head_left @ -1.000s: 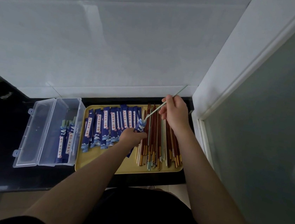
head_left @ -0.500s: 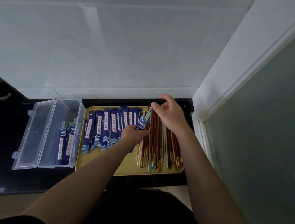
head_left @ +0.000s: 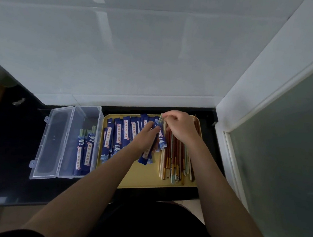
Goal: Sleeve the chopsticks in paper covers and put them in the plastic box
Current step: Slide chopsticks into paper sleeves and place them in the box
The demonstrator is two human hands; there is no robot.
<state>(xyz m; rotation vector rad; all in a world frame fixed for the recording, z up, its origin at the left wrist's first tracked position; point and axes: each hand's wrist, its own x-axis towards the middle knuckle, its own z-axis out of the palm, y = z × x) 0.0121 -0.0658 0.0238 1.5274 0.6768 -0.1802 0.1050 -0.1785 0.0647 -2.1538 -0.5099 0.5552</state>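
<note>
A tray (head_left: 140, 181) sat on the counter (head_left: 0, 159), against its right edge. A box (head_left: 86, 110) stood just left of the tray, its lid (head_left: 51, 141) lying open to the left, with sleeved pairs (head_left: 84, 153) inside along its right wall. Covers (head_left: 118, 133) lay across the tray's left half; chopsticks (head_left: 174, 159) lay along its right edge.

Left hand (head_left: 146, 134) gripping blue paper cover (head_left: 148, 152) over yellow tray (head_left: 144, 179). Right hand (head_left: 179, 129) pinching pale green chopstick tops (head_left: 160, 118) poking out of cover's far end. Loose chopsticks (head_left: 176, 159) lying along tray's right side, empty covers (head_left: 120, 133) fanning across its left. Clear plastic box (head_left: 67, 143) sitting just left of tray, lid open (sleeved pairs (head_left: 84, 153) inside).
</note>
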